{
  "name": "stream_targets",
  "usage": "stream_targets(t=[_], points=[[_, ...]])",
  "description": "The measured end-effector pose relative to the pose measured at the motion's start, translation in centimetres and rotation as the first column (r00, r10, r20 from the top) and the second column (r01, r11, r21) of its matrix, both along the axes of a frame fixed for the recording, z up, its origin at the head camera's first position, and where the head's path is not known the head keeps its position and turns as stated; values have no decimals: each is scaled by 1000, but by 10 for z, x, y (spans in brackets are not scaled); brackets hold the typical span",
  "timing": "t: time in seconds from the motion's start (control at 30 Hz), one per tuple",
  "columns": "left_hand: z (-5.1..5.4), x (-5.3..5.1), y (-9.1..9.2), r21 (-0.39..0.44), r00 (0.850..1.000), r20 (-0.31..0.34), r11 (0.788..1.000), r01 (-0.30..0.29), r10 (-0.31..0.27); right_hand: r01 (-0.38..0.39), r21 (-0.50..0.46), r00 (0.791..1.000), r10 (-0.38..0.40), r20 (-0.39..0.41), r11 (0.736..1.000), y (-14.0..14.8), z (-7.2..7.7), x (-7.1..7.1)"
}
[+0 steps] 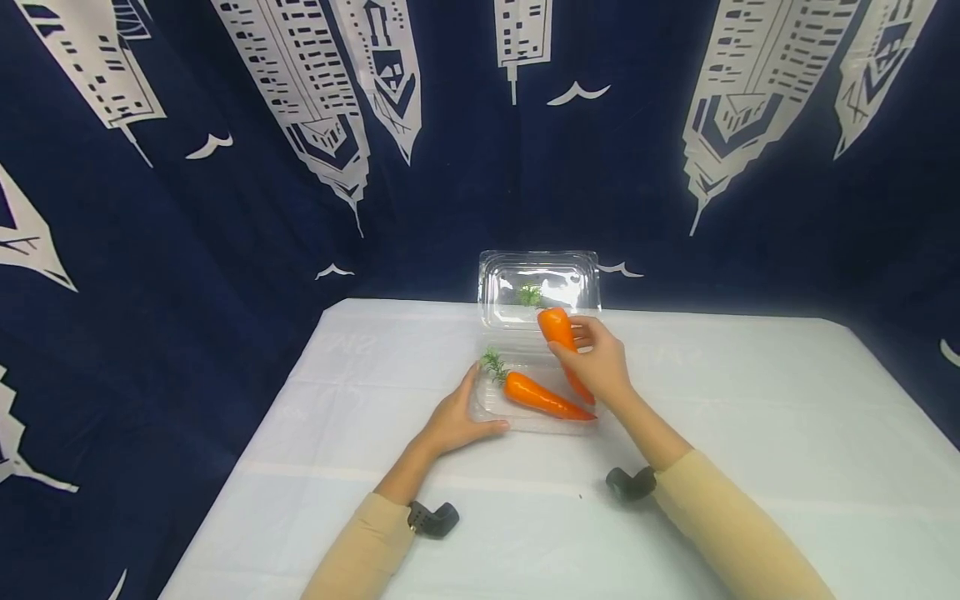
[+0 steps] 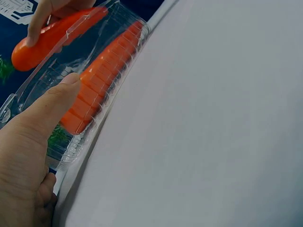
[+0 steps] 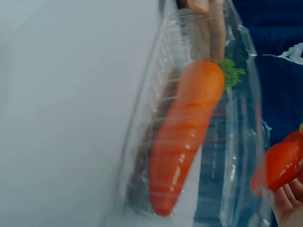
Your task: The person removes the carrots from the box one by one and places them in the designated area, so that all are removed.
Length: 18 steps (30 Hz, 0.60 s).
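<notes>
A clear plastic hinged container [image 1: 491, 408] sits on the table with its lid [image 1: 495, 283] raised at the back. One orange carrot [image 1: 542, 396] with a green leafy top [image 1: 492, 364] lies inside, slanting down to the right. My left hand [image 1: 456, 421] holds the container's left end, its thumb [image 2: 57, 101] along the front wall. Above the container's right part, my right hand [image 1: 606, 364] grips a second carrot [image 1: 555, 325], thick end up and away, its tip pointing down toward the right side. This carrot's greens [image 1: 529, 294] show in front of the lid.
The container stands near the back edge of a white-covered table [image 1: 750, 417]. A dark blue curtain [image 1: 465, 200] printed with white buildings hangs behind it. Dark wrist-worn devices [image 1: 433, 521] sit at both cuffs of the beige sleeves [image 1: 367, 542].
</notes>
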State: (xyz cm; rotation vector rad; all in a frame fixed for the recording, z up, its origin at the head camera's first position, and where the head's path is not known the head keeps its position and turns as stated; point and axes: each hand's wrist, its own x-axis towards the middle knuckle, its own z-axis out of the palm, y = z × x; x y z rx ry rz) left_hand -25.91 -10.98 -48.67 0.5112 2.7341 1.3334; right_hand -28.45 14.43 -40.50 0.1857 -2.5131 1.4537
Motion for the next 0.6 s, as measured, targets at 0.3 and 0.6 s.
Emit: stream_targets(t=[0.3,0.6], points=[[-1,0,0,-1,1000,-2,1000,-2,2,94,-25,994,-92,63,995,23,8,13],[-3,-1,0,1,1000,-5,1000,-4,4,177,-20,979,-174,106,984,49,9,25]])
